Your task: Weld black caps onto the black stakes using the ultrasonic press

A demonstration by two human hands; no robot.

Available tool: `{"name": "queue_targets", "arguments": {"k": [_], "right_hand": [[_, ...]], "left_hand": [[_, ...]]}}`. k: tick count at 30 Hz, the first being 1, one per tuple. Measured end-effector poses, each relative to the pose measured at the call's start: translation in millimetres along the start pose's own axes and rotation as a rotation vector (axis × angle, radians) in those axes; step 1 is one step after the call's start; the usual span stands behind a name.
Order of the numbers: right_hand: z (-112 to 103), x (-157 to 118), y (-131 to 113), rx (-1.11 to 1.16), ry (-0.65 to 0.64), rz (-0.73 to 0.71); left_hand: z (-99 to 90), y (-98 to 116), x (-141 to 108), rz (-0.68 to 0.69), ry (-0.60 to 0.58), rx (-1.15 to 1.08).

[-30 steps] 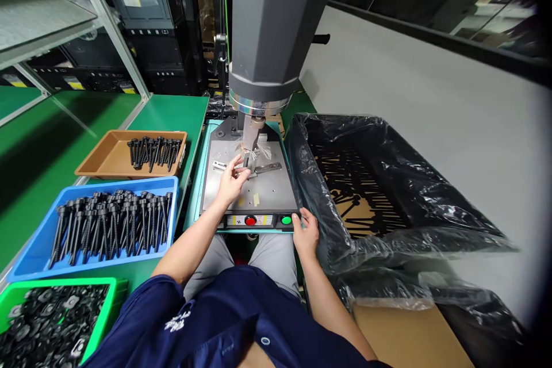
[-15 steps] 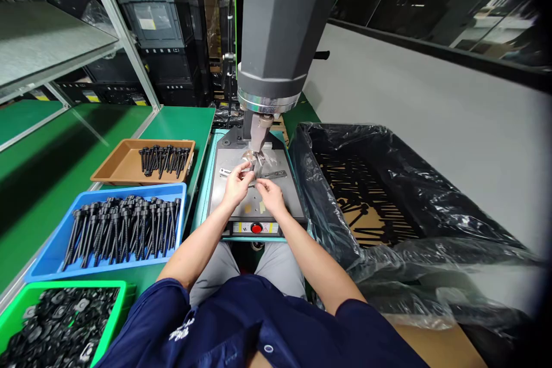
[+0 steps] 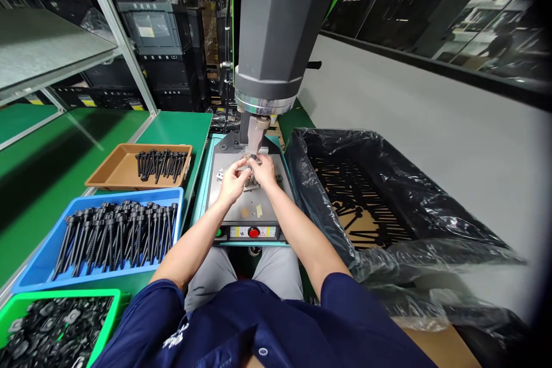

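My left hand (image 3: 233,184) is closed in a pinch at the small metal fixture (image 3: 250,183) on the machine's plate. Whatever sits between those fingertips is too small to make out. Beside it, my right hand (image 3: 264,172) grips a small black round part (image 3: 253,158), its fingers reaching right under the pale welding horn (image 3: 256,137). Both hands nearly touch each other. The horn hangs from the large grey machine head (image 3: 269,77). Below the hands, the flat metal plate (image 3: 230,207) carries bits of yellow tape.
On the left stand a brown tray (image 3: 116,167) and a blue tray (image 3: 47,253) of black ribbed stakes, and a green bin (image 3: 112,322) of small black parts. A carton lined with black plastic (image 3: 302,167) holds black pieces at right. A red button (image 3: 253,232) faces me.
My right hand has moved forward and up, closer to the horn, and a black round part now shows at its fingers. My left hand has shifted slightly. The view has tilted a little.
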State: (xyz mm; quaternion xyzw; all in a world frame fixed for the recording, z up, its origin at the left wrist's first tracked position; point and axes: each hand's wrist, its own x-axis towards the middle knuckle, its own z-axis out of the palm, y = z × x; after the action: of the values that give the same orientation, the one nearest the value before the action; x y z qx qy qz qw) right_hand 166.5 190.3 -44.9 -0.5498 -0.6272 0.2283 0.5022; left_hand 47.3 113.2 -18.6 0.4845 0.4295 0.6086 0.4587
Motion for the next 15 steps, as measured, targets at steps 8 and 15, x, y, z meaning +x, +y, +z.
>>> {"name": "queue_targets", "arguments": {"k": [8,15], "right_hand": [[-15,0,-12,0.001,0.052,-0.112],[-34,-80,8,0.255,0.101,0.110]], "left_hand": [[-2.6,-1,-2,0.031,0.001,0.027],[-0.8,-15,-18,-0.029,-0.027,0.013]]}}
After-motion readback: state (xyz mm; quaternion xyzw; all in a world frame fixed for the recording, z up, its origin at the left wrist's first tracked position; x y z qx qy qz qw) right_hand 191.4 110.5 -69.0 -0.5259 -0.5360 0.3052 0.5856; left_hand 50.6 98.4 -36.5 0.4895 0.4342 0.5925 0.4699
